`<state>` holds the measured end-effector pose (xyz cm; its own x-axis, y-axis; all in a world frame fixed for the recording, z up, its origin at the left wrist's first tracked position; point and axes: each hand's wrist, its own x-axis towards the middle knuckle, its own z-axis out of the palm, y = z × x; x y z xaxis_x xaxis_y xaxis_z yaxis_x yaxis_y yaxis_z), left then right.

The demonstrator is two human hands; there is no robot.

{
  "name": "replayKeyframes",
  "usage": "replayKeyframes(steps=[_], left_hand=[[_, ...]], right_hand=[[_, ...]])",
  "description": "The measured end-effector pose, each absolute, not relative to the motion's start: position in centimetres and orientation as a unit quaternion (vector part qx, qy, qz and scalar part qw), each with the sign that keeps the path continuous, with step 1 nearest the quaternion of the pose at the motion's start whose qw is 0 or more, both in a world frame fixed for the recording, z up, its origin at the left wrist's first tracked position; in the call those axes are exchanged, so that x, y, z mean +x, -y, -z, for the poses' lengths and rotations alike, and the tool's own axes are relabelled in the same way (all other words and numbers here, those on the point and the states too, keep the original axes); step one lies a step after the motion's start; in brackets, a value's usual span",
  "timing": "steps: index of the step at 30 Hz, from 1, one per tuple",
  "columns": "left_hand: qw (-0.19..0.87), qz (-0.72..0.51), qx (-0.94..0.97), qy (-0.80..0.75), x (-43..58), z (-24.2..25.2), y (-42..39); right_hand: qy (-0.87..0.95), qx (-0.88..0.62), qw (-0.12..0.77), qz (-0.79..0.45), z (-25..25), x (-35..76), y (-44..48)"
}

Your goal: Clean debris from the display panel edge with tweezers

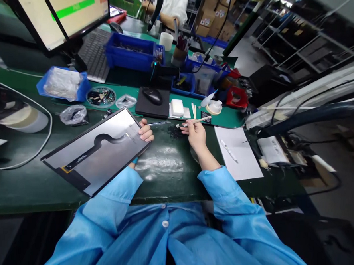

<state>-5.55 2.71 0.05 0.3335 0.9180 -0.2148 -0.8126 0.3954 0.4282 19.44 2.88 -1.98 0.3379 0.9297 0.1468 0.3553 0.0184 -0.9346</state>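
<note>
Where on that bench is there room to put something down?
Bare bench lies between the panel and right hand, nearer than the dark bits, and left of panel, nearer than white cable. Crowded around the mouse and bins.

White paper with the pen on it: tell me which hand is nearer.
Right. The right hand, holding a pale stick, is just left of the white paper; the left hand, gripping the screen panel, is farther left.

The panel [111, 150] was in the left hand [146, 131], a stick [202, 120] in the right hand [197, 135], and small bits [174, 132] lay on the table [161, 185] between them. Behind, a mouse [153, 96] sat on a pad [142, 107], with a keyboard [94, 55] farther back to its left; a pen [229, 151] lay on a paper sheet [247, 164] right of the right hand.
</note>
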Motion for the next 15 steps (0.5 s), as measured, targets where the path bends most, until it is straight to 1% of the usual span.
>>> replayKeyframes(steps=[5, 12, 15], left_hand=[[0.829, -0.523, 0.075, -0.182, -5.5, 0.2, -2.6], [0.843, -0.501, 0.108, -0.165, -3.6, 1.5, -3.2], [0.850, -0.493, 0.117, -0.144, -3.0, 2.0, -2.9]], right_hand=[[0.510, -0.668, 0.483, -0.246, 0.5, 21.0, -1.1], [0.494, -0.747, 0.409, -0.174, -0.9, 25.3, 3.3], [0.478, -0.763, 0.409, -0.146, -0.9, 25.9, 4.8]])
